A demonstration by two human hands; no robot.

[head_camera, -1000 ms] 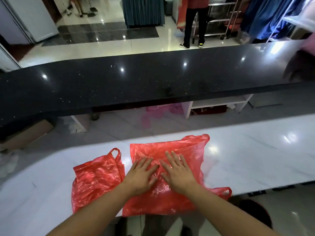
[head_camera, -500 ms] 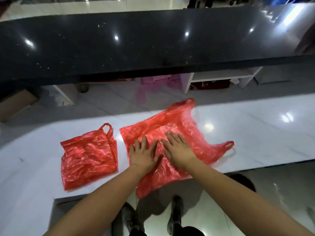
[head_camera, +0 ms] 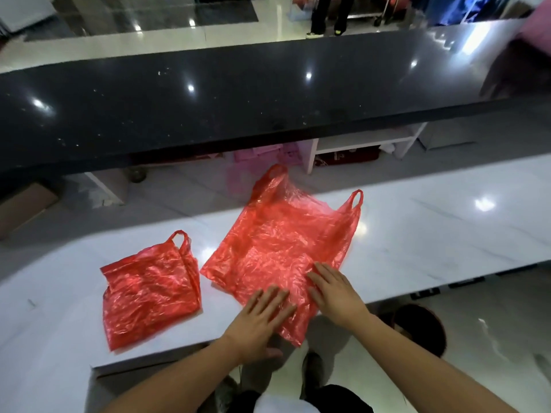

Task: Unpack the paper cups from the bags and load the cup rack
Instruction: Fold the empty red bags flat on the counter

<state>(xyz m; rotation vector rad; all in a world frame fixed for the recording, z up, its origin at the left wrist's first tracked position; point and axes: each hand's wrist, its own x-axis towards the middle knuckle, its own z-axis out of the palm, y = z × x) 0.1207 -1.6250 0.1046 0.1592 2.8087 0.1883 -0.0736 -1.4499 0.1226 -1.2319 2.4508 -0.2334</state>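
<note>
Bags lying empty and flat on the white surface [head_camera: 417,248]: smaller red bag [head_camera: 149,290] folded at left, larger red bag [head_camera: 283,248] just beside it, near corner overhanging the edge. Left hand [head_camera: 259,320] and right hand [head_camera: 337,293] pressing open-palmed on the near corner, fingers spread, gripping nothing, apparently smoothing for folding. No cups or rack showing. Differing from a second ago: larger bag now lying turned, handles pointing away, hands resting further apart

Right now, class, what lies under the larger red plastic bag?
The white marble counter shows faintly through the larger red plastic bag; its near corner overhangs the edge. Both hands press on it. No cups visible.
</note>
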